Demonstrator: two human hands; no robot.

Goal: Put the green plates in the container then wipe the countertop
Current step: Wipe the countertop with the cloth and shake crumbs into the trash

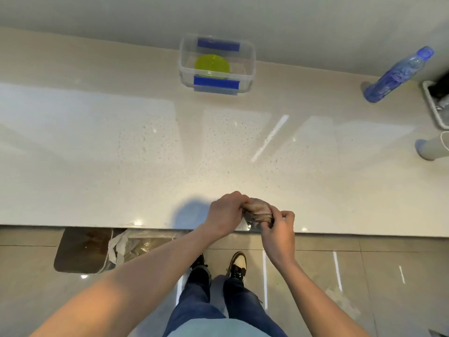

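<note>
In the head view, the left hand (pixel 224 215) and the right hand (pixel 279 231) are both gripping a bunched brown cloth (pixel 258 211) over the table's (pixel 121 154) near edge. The green plates (pixel 212 65) are lying inside the clear container (pixel 217 63) by the wall.
</note>
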